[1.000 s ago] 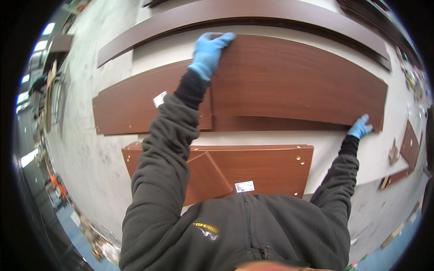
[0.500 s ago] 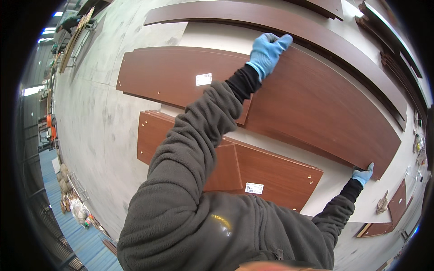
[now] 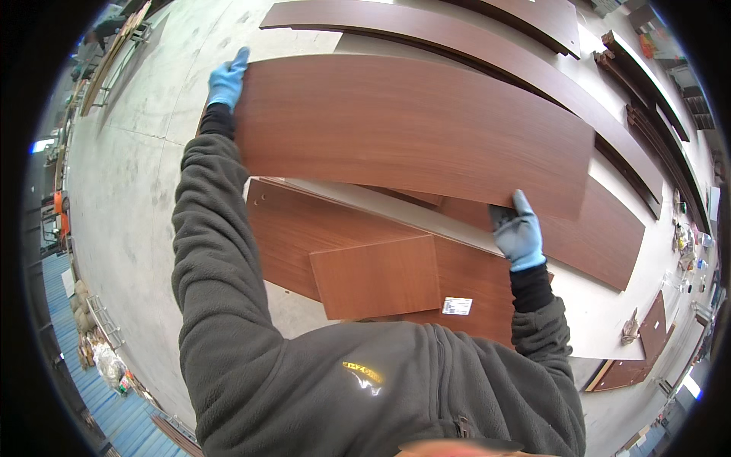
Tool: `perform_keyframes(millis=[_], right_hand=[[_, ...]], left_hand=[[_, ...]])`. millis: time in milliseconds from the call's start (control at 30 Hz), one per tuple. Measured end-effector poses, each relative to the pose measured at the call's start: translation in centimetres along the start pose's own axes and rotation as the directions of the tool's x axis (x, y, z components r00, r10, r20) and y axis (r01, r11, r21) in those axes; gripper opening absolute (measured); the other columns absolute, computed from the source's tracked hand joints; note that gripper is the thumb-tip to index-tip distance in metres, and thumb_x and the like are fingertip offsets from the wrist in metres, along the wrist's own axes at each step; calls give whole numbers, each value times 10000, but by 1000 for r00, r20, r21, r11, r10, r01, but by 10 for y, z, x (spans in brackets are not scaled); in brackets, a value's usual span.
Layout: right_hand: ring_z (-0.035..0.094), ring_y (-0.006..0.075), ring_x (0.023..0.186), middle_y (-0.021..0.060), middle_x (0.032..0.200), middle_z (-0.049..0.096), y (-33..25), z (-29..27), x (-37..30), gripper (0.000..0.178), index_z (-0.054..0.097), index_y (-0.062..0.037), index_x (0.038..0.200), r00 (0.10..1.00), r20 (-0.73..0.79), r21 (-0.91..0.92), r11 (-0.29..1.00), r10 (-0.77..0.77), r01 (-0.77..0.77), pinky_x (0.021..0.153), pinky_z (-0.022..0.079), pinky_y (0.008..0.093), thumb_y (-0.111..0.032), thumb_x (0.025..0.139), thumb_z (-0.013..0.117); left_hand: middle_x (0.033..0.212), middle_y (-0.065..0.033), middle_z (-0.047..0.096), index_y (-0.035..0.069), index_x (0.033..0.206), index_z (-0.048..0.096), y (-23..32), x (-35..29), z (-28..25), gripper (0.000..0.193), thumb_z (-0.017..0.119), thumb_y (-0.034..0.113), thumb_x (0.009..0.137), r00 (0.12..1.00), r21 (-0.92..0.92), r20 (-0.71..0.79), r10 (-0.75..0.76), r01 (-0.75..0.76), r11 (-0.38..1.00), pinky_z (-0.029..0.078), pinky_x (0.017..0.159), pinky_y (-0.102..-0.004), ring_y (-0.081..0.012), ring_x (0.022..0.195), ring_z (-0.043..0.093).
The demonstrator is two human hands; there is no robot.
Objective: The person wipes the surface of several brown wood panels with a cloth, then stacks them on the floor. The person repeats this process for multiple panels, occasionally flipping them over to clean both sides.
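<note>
A long reddish-brown wooden panel (image 3: pixel 403 126) is lifted off the stack and spans the space before me. My left hand (image 3: pixel 226 82), in a blue glove, grips its left end, thumb up. My right hand (image 3: pixel 519 234), also gloved, holds its near long edge towards the right, with fingers tucked underneath and out of sight. Another brown panel (image 3: pixel 601 242) lies beneath it, mostly covered. Closer to me rests a pile of drilled panels (image 3: pixel 285 228) with a small rectangular board (image 3: pixel 377 278) and a white label (image 3: pixel 457 306) on top.
Beyond the panel runs a long narrow brown board (image 3: pixel 457 38). More dark boards (image 3: pixel 647 114) are stacked at the far right. Small plastic packets (image 3: pixel 685 251) and brown pieces (image 3: pixel 632 358) lie on the right. A rack with boards (image 3: pixel 118 57) stands far left.
The left hand has moved left to the panel's end, and the right hand has come left and inward. The upper panel has risen and shifted left, covering the labelled panel that showed there before.
</note>
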State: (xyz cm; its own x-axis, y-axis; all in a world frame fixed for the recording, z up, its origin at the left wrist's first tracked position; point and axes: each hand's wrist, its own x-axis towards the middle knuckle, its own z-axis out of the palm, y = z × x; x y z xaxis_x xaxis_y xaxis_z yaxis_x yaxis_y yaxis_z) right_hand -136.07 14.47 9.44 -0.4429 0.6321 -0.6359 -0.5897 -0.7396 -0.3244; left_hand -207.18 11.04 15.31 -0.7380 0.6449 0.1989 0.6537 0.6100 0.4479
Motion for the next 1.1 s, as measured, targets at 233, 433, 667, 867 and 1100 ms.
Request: perform_keyframes(millis=[233,433,667,867,1100], right_hand=[[677,203,1043,-6,1131,721,102,70,45,172,671,-174,1186,963,-229,-188,965,140,-185,889,559,372,-272,1046,691],[700,342,1172,138,1322,640,142,102,65,305,580,-82,1287,938,-271,-249,926,216,-285,679,669,307,-302,1079,626],[779,270,896,192,1102,762,136,141,61,311,614,-11,1202,929,-187,-805,491,321,-332,643,631,306,-293,1073,616],[660,319,1199,197,1289,687,41,93,96,529,603,28,1364,573,476,-810,-586,-667,-8,1035,525,409,-375,1028,673],[408,391,1515,298,1608,431,51,32,135,999,342,107,1581,663,85,-994,-105,-744,11,1232,340,422,-554,936,721]], left_hand=[[806,-257,698,-49,911,750,-157,26,-17,848,602,785,914,992,17,38,-124,123,992,509,780,-435,-320,758,635],[934,-272,737,-44,1007,770,-220,57,15,884,591,815,894,983,90,105,-150,141,986,525,857,-436,-371,898,691],[1112,-258,753,7,1102,771,-210,95,39,727,644,700,926,980,-3,157,-123,125,992,539,958,-462,-400,1088,721],[1372,-306,652,-30,1304,699,-258,87,47,1033,499,884,867,907,246,-137,-397,420,874,462,1125,-463,-425,1332,603],[1228,-301,716,28,1251,746,-334,83,59,1142,363,1003,797,871,198,232,-433,394,898,492,1031,-496,-425,1264,651]])
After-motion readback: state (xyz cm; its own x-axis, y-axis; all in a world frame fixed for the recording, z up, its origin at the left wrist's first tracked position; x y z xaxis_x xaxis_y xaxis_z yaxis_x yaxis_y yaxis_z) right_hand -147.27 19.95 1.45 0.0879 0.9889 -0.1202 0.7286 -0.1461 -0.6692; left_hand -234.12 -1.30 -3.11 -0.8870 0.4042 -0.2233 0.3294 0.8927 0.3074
